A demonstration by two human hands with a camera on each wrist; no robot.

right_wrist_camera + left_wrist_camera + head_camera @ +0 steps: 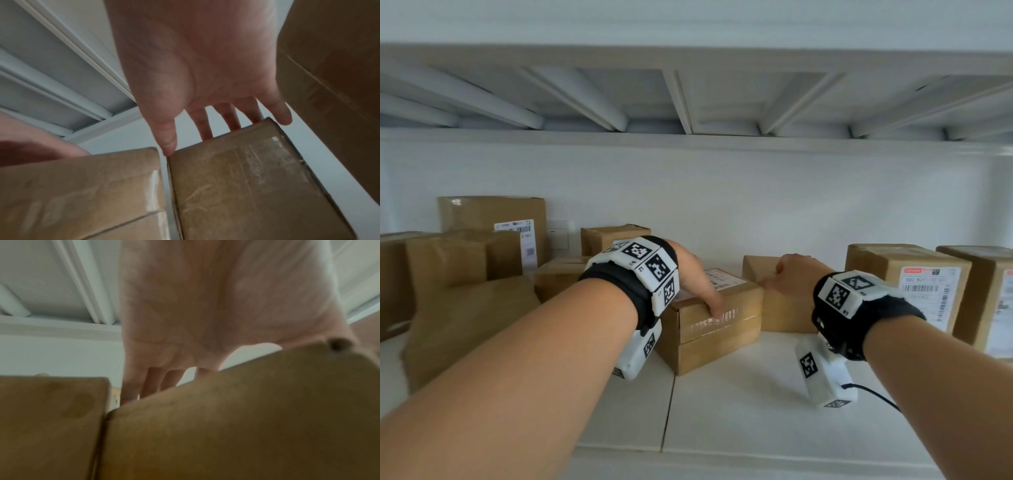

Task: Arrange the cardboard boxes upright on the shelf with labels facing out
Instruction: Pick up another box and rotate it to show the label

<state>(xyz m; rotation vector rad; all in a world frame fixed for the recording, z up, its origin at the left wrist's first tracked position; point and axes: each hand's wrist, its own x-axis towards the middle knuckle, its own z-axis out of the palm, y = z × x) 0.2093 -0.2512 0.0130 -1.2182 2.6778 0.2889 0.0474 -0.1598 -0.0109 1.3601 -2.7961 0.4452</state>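
Note:
A small cardboard box [717, 337] lies flat in the middle of the white shelf [739, 414], its label [724, 279] facing up. My left hand [693, 274] grips its top front edge, thumb down the taped front face and fingers over the top. In the left wrist view the fingers [152, 381] reach past the top edge of that box [246, 418]. Right beside it stands a plain box [780, 315]. My right hand [792, 274] hovers over it. Its straight, spread fingers [230, 116] reach over the plain box's [246, 186] top, the thumb at the gap between the boxes.
Two upright boxes [907, 284] [989, 301] stand at the right with labels facing out. Several boxes crowd the left, among them a tall labelled one [493, 219] and a crumpled one [458, 301]. A small box [613, 236] sits behind. The upper shelf's beams [688, 102] hang overhead.

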